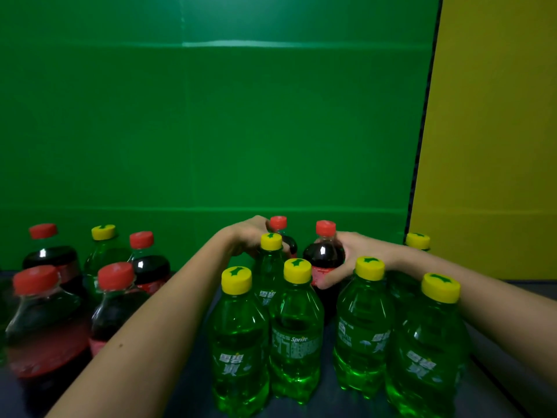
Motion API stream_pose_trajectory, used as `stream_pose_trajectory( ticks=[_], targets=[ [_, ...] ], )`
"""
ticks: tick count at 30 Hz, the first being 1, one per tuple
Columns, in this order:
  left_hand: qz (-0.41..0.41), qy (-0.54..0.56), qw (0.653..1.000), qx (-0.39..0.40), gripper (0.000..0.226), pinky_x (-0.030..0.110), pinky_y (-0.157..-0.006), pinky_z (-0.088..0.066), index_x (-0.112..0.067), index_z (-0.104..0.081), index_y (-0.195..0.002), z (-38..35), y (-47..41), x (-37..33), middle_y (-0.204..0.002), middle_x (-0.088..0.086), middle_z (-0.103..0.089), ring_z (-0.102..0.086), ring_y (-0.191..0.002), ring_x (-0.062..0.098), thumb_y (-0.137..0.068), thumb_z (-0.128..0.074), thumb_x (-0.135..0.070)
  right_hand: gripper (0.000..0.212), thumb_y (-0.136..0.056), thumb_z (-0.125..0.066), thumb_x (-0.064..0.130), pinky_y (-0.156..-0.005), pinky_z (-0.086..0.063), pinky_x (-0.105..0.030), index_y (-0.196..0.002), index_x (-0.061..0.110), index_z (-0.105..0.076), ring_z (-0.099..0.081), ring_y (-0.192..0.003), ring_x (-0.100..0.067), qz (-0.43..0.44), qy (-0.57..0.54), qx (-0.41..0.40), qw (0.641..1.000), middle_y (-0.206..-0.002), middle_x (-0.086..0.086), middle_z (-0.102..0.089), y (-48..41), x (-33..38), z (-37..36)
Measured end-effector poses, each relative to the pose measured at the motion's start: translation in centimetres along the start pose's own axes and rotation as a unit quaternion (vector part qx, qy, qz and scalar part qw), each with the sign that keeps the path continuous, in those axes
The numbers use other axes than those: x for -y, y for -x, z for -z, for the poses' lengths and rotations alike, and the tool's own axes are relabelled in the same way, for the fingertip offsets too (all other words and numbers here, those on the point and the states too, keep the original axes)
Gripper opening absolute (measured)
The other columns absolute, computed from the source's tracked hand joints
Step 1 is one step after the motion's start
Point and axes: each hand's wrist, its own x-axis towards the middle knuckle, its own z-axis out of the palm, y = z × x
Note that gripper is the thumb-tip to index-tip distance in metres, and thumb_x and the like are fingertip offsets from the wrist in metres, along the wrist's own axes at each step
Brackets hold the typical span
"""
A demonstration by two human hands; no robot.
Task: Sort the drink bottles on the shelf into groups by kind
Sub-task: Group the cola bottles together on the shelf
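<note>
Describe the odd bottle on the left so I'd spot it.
Below the green wall, look at the bottles on the left. Four are dark cola bottles with red caps. The odd bottle stands at the back between two of them: green, with a yellow cap.

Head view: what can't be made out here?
All in the head view:
- Rear cola bottle: body mostly hidden by the left grip and the middle Sprite bottle in front.
- Far-right Sprite bottle: only its cap shows; the right forearm covers the rest.
- Right grip: far fingers hidden behind the right cola bottle.
- Front-left cola bottle: blurred, label unreadable.
</note>
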Motion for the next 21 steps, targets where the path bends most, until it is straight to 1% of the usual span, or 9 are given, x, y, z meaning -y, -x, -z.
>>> stream_pose_trajectory(
  ticks=[5, 6, 8, 10, 13, 15, 17, 19, 21],
  targets=[
    [-0.040, 0.027, 0.991, -0.128, 0.014, 0.024, -0.058, -0.050, -0.015, -0.066, -0.076, 1.0, 0.9, -1.5, -0.074, 0.004, -0.065, -0.058, -0.063, 0.013, -0.068, -0.078, -0.015, 0.047, -0.064, -0.083, 0.022, -0.094, -0.046, -0.026, -0.104, 0.020, -0.058, -0.062, -0.101, -0.010, -0.008, -0.003, -0.109, 0.994, -0.106, 0.006, -0.067, 0.0, 0.9, 1.6],
    [-0.050, 0.029, 0.986, -0.154, 0.023, 0.026, -0.059, -0.052, -0.015, -0.067, -0.077, 1.4, 1.1, -2.1, -0.075, 0.004, -0.065, -0.059, -0.064, 0.014, -0.060, -0.080, -0.023, 0.047, -0.064, -0.083, 0.023, -0.094, -0.046, -0.026, -0.104, 0.021, -0.058, -0.062, -0.101, -0.010, -0.001, 0.000, -0.130, 0.991, -0.106, 0.006, -0.066, 0.0, 1.3, 1.9],
    [-0.069, 0.022, 0.975, -0.210, 0.056, 0.030, -0.064, -0.055, -0.012, -0.070, -0.085, 2.3, 1.6, -3.3, -0.080, 0.006, -0.068, -0.062, -0.069, 0.018, -0.038, -0.074, -0.043, 0.049, -0.062, -0.083, 0.024, -0.094, -0.044, -0.025, -0.105, 0.022, -0.058, -0.061, -0.102, -0.011, 0.014, -0.001, -0.173, 0.985, -0.107, 0.007, -0.066, 0.0, 2.3, 2.5],
    [-0.087, 0.004, 0.962, -0.261, 0.069, 0.035, -0.074, -0.058, -0.015, -0.070, -0.087, 3.3, 2.1, -4.3, -0.087, 0.006, -0.071, -0.067, -0.080, 0.022, -0.029, -0.066, -0.053, 0.054, -0.061, -0.084, 0.025, -0.094, -0.042, -0.024, -0.108, 0.021, -0.057, -0.060, -0.104, -0.010, 0.030, -0.017, -0.212, 0.977, -0.109, 0.007, -0.064, 0.3, 3.3, 3.3],
    [-0.125, 0.019, 0.939, -0.318, 0.057, 0.040, -0.083, -0.056, -0.023, -0.065, -0.079, 4.5, 3.9, -5.8, -0.091, 0.004, -0.071, -0.067, -0.089, 0.021, -0.032, -0.065, -0.055, 0.062, -0.057, -0.081, 0.034, -0.090, -0.044, -0.024, -0.111, 0.021, -0.055, -0.058, -0.104, -0.009, 0.057, -0.038, -0.253, 0.965, -0.109, 0.008, -0.062, 1.1, 5.2, 4.3],
    [-0.151, 0.048, 0.922, -0.352, 0.052, 0.036, -0.082, -0.056, -0.024, -0.063, -0.078, 5.0, 5.5, -6.8, -0.089, 0.004, -0.070, -0.065, -0.084, 0.020, -0.035, -0.064, -0.054, 0.063, -0.055, -0.079, 0.038, -0.089, -0.046, -0.025, -0.111, 0.023, -0.053, -0.056, -0.104, -0.011, 0.074, -0.048, -0.272, 0.958, -0.108, 0.010, -0.060, 1.7, 6.8, 4.8],
    [-0.180, 0.076, 0.907, -0.374, 0.050, 0.031, -0.074, -0.051, -0.023, -0.064, -0.079, 5.4, 7.3, -7.8, -0.084, 0.002, -0.069, -0.061, -0.077, 0.017, -0.039, -0.065, -0.053, 0.063, -0.052, -0.078, 0.041, -0.093, -0.048, -0.034, -0.108, 0.027, -0.052, -0.056, -0.105, -0.014, 0.088, -0.065, -0.293, 0.950, -0.107, 0.010, -0.058, 2.2, 8.3, 5.1],
    [-0.205, 0.091, 0.896, -0.383, 0.048, 0.029, -0.070, -0.048, -0.021, -0.065, -0.080, 5.7, 9.4, -8.7, -0.082, 0.001, -0.068, -0.060, -0.075, 0.015, -0.043, -0.068, -0.052, 0.059, -0.057, -0.080, 0.037, -0.095, -0.049, -0.041, -0.108, 0.026, -0.054, -0.057, -0.105, -0.015, 0.102, -0.075, -0.316, 0.940, -0.109, 0.007, -0.060, 2.7, 9.6, 5.2],
    [-0.219, 0.084, 0.890, -0.390, 0.052, 0.029, -0.073, -0.050, -0.022, -0.066, -0.086, 5.9, 11.5, -9.3, -0.089, 0.000, -0.069, -0.063, -0.081, 0.015, -0.045, -0.069, -0.053, 0.051, -0.062, -0.081, 0.031, -0.093, -0.051, -0.043, -0.106, 0.024, -0.056, -0.059, -0.104, -0.016, 0.118, -0.091, -0.337, 0.930, -0.109, 0.006, -0.062, 3.2, 10.9, 5.1]
  ],
)
